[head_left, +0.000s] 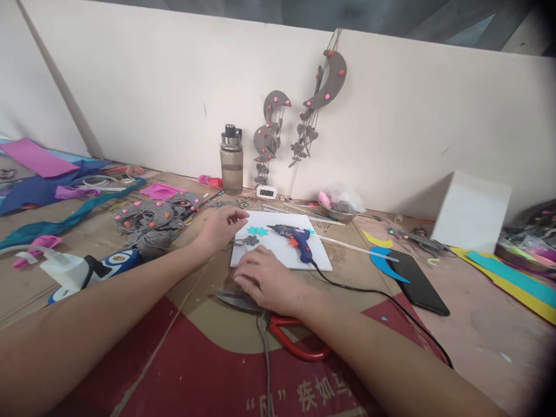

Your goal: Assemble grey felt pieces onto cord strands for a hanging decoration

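My left hand (220, 229) is at the left edge of a white board (322, 255), fingers loosely stretched and apart, with nothing visible in them. My right hand (271, 282) hovers or rests at the board's near edge, fingers loosely bent and nothing visible in them. Beneath it lie red-handled scissors (299, 346), partly covered by the hand, and a grey cord (266, 353) runs toward me. On the board are turquoise flower shapes (258, 230), small grey flower shapes (251, 241) with thin cord, and a blue glue gun (303, 244) with a clear glue stick.
A power strip (124, 259), grey yarn ball (153, 243) and grey crescent pieces (145, 215) lie left. Behind stand a bottle (231, 168) and small clock (266, 191). Right are a black phone (419, 284), blue crescent (388, 265) and the glue gun's cable (373, 289).
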The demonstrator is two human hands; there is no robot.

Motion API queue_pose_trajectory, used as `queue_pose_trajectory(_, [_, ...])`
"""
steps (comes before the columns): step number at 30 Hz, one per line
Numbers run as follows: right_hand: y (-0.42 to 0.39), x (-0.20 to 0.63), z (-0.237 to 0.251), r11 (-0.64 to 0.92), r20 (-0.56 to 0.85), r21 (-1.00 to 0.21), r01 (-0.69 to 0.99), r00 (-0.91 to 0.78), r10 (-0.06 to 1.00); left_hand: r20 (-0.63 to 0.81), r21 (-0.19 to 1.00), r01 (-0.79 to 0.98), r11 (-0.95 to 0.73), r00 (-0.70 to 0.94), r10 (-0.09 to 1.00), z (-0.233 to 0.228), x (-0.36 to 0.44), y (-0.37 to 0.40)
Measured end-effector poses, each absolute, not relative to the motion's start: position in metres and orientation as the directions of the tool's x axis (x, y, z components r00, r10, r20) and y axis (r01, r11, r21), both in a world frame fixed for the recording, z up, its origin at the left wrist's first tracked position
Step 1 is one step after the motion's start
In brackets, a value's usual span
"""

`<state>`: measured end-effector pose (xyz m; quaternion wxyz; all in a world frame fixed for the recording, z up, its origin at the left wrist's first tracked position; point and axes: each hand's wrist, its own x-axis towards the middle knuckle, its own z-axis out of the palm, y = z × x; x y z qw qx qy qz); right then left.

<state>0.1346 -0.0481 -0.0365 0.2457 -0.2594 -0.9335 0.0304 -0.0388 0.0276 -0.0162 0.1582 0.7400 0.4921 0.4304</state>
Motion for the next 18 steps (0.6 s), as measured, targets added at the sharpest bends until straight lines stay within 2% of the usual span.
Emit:
queue_pose_trajectory(2, [-0.051,0.135,-0.031,0.965,0.418,-0.071,0.253,-0.871,0.259,0.481,0.606,0.628,-0.488,0.2,0.854,-0.015,-0.039,0.028])
queue_pose_trajectory(4, [-0.054,0.135,-0.027,0.988,0.408,0.074,0.135,-0.908,0.094,0.46,0.563,0.655,-0.505,0.26,0.849,-0.016,-0.039,0.029])
queue_pose_trajectory(7, [-0.057,0.136,-0.026,0.96,0.416,0.274,0.048,-0.906,-0.074,0.398,0.45,0.691,-0.566,0.412,0.82,-0.022,-0.038,0.032])
queue_pose_trajectory(9, [-0.059,0.138,-0.027,0.936,0.431,0.351,0.019,-0.891,-0.143,0.349,0.371,0.698,-0.613,0.507,0.788,-0.027,-0.037,0.034])
queue_pose_trajectory(11, [-0.06,0.139,-0.027,0.926,0.486,0.374,0.053,-0.862,-0.146,0.317,0.339,0.705,-0.623,0.537,0.781,-0.03,-0.036,0.034])
queue_pose_trajectory(13, [-0.061,0.14,-0.026,0.932,0.586,0.336,0.139,-0.805,-0.091,0.313,0.34,0.711,-0.616,0.532,0.787,-0.03,-0.036,0.034])
queue_pose_trajectory(15, [-0.062,0.141,-0.026,0.943,0.7,0.24,0.231,-0.714,-0.003,0.323,0.343,0.715,-0.609,0.519,0.792,-0.03,-0.037,0.032])
queue_pose_trajectory(18, [-0.062,0.142,-0.025,0.945,0.826,-0.001,0.327,-0.532,0.185,0.349,0.345,0.707,-0.618,0.514,0.783,-0.031,-0.036,0.03])
